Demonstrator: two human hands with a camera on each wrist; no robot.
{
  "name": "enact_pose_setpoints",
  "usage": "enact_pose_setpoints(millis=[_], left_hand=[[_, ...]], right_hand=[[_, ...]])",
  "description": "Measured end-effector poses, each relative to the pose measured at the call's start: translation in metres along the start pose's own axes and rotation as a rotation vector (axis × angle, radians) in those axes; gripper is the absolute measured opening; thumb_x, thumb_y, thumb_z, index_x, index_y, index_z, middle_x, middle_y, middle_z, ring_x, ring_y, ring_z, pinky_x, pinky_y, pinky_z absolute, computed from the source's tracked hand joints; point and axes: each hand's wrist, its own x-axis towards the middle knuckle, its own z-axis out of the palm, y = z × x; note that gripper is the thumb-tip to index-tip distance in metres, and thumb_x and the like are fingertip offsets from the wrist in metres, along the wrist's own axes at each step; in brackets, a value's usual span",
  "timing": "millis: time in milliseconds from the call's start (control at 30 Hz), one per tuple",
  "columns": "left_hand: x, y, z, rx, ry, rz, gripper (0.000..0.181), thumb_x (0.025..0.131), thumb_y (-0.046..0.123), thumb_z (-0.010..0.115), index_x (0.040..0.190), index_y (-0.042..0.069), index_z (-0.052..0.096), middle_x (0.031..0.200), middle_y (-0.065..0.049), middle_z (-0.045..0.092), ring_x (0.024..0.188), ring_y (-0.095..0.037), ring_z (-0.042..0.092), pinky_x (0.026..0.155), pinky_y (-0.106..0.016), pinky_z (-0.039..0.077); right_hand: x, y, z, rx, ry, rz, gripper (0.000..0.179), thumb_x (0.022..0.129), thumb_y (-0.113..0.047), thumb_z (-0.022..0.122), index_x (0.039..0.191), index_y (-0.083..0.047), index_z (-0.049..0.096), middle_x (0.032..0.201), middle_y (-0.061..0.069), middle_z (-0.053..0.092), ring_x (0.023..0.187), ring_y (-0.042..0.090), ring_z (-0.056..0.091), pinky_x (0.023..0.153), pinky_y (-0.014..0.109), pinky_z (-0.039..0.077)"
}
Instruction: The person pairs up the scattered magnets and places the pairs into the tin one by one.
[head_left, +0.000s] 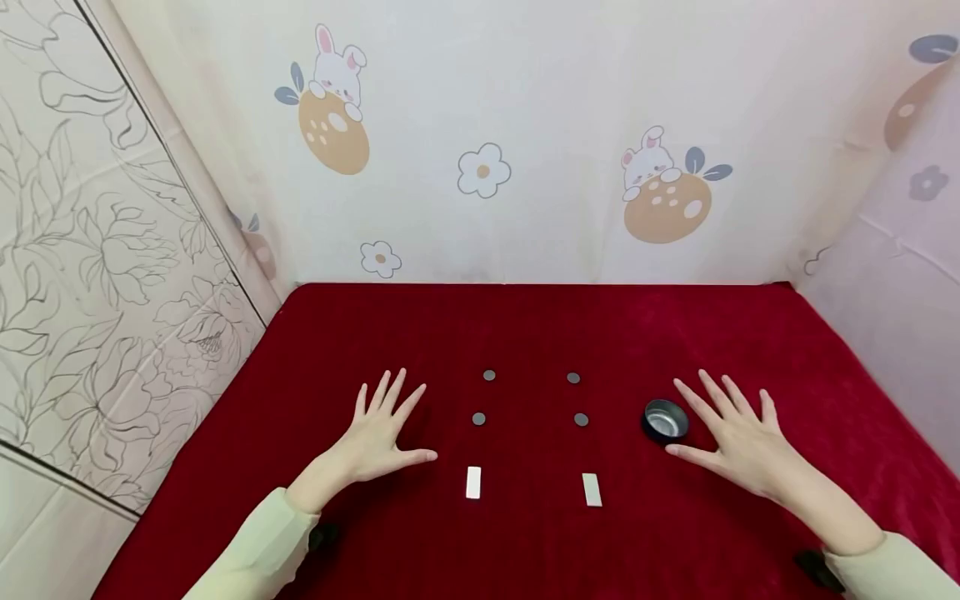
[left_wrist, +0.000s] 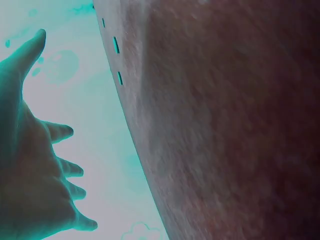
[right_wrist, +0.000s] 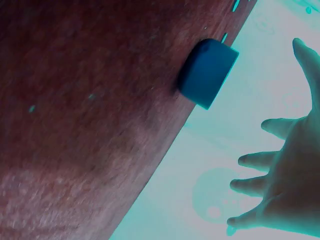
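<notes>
Red cloth (head_left: 525,542) lies under the left hand (head_left: 375,443) and right hand (head_left: 744,448), both wide, holding nothing. Near the right's nine o'clock sits a black bowl (head_left: 664,419); around the left's three o'clock, grey discs (head_left: 478,419) and white strips (head_left: 473,482) seem set apart for easy reaching.

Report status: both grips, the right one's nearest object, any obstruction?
Left grip spread, holding nothing. Right grip spread, empty, beside small round black bowl with silvery inside. Bowl upright on red cloth, untouched. Nothing visible between right grip and bowl.
</notes>
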Motion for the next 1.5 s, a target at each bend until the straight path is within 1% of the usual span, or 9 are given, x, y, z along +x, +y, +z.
enact_pose_setpoints(millis=[233,500,600,767,900,1000,1100,1200,1500], left_hand=[[0.001,0.011,0.001,-0.072,-0.002,0.084,0.089,0.074,0.058,0.058,0.140,0.009,0.024,0.145,-0.018,0.014,0.133,-0.035,0.005,0.099,-0.059,0.006],[0.003,0.020,0.002,-0.146,0.007,0.192,0.079,0.078,0.050,0.059,0.137,0.007,0.031,0.141,-0.018,0.026,0.131,-0.035,0.017,0.101,-0.054,0.015],[0.003,0.025,0.003,-0.194,-0.005,0.197,0.076,0.078,0.049,0.059,0.136,0.007,0.033,0.140,-0.016,0.028,0.129,-0.034,0.021,0.101,-0.051,0.020],[0.003,0.034,0.004,-0.256,-0.039,0.173,0.073,0.080,0.049,0.058,0.136,0.009,0.034,0.137,-0.011,0.033,0.125,-0.030,0.030,0.098,-0.047,0.028],[0.005,0.040,0.006,-0.277,-0.073,0.166,0.070,0.080,0.045,0.060,0.135,0.011,0.035,0.135,-0.006,0.036,0.122,-0.025,0.035,0.097,-0.043,0.031],[0.007,0.043,0.008,-0.295,-0.098,0.164,0.067,0.080,0.041,0.061,0.134,0.010,0.036,0.132,-0.004,0.039,0.119,-0.021,0.038,0.096,-0.040,0.034],[0.010,0.045,0.011,-0.319,-0.112,0.180,0.062,0.080,0.035,0.064,0.131,0.008,0.040,0.126,-0.005,0.044,0.114,-0.018,0.042,0.094,-0.036,0.036],[0.011,0.047,0.013,-0.343,-0.123,0.199,0.058,0.079,0.031,0.066,0.126,0.006,0.043,0.120,-0.005,0.047,0.110,-0.017,0.044,0.092,-0.032,0.038],[0.014,0.051,0.022,-0.424,-0.178,0.205,0.048,0.076,0.022,0.070,0.116,0.004,0.050,0.112,-0.004,0.051,0.100,-0.016,0.050,0.087,-0.026,0.040]], right_hand=[[0.004,-0.016,0.002,0.058,0.071,-0.119,0.082,0.076,-0.047,0.063,0.141,-0.017,0.024,0.141,0.020,0.022,0.132,0.036,0.008,0.099,0.058,-0.008],[0.011,-0.033,0.001,0.146,0.085,-0.225,0.074,0.075,-0.042,0.066,0.135,-0.011,0.036,0.138,0.019,0.029,0.127,0.035,0.022,0.104,0.048,-0.001],[0.012,-0.039,0.002,0.170,0.099,-0.263,0.071,0.074,-0.040,0.067,0.133,-0.009,0.039,0.137,0.015,0.032,0.126,0.032,0.026,0.106,0.040,0.001],[0.014,-0.048,0.004,0.212,0.106,-0.313,0.067,0.073,-0.038,0.069,0.127,-0.007,0.046,0.131,0.014,0.041,0.121,0.032,0.034,0.106,0.024,0.006],[0.014,-0.055,0.006,0.265,0.062,-0.299,0.064,0.073,-0.040,0.068,0.124,-0.006,0.050,0.130,0.012,0.044,0.118,0.032,0.037,0.100,0.011,0.014],[0.015,-0.059,0.007,0.293,0.008,-0.278,0.063,0.075,-0.043,0.066,0.124,-0.007,0.050,0.130,0.009,0.045,0.117,0.029,0.040,0.093,0.015,0.032],[0.016,-0.063,0.008,0.313,-0.033,-0.285,0.063,0.075,-0.044,0.065,0.123,-0.005,0.051,0.128,0.009,0.047,0.114,0.027,0.045,0.084,0.030,0.044],[0.017,-0.067,0.010,0.338,-0.070,-0.314,0.061,0.076,-0.042,0.065,0.120,-0.003,0.052,0.123,0.009,0.050,0.110,0.026,0.047,0.082,0.036,0.044],[0.019,-0.073,0.019,0.473,-0.169,-0.364,0.046,0.073,-0.027,0.072,0.108,-0.002,0.055,0.103,0.004,0.058,0.090,0.019,0.054,0.076,0.031,0.046]])
